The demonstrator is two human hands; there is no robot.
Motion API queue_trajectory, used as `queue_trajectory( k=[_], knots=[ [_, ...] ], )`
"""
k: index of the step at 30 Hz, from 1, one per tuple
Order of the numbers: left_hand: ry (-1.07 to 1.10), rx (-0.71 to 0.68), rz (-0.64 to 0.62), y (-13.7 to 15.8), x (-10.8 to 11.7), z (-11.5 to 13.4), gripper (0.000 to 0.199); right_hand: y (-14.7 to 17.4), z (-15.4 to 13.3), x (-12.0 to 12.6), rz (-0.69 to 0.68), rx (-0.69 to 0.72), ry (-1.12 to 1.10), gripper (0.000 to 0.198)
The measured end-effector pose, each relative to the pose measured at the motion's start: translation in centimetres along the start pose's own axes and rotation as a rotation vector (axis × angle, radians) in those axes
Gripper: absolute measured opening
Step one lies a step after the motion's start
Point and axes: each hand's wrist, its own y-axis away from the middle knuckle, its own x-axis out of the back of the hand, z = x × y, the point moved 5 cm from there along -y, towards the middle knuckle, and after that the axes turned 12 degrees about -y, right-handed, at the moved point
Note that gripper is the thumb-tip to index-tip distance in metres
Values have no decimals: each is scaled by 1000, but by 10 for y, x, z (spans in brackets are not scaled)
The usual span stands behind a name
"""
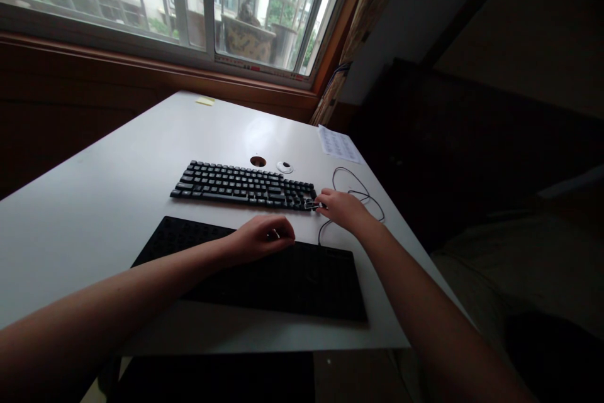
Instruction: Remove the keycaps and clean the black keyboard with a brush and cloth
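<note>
My right hand [340,207] is closed on a small wire keycap puller [311,204], whose metal loop reaches the lower right end of a block of black keycaps [236,184]. The keycaps sit in keyboard rows with light lettering, and small gaps show near the right end. My left hand [264,236] is curled shut above a black keyboard base [283,277] lying nearer the front edge. Whatever its fingers hold, if anything, is hidden. My left forearm covers part of the base, and its surface is too dark to make out in detail.
A thin black cable [372,198] loops over the right side of the white table [94,202]. Behind the keycaps are a round hole [258,161] and a white ring-shaped cover [284,167]. A printed sheet [338,144] and a yellow note [205,101] lie near the back edge, below a window.
</note>
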Motion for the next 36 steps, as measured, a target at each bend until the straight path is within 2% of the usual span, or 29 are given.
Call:
queue_trajectory(
  k=[18, 36],
  knots=[
    [-2, -20, -5, 0, -2, -2, 10, -2, -3, -3, 13, -3, -18, 18],
    [-19, -33, 7, -1, -2, -1, 9, -6, 6, -12, 30, 3, -73, 19]
  ],
)
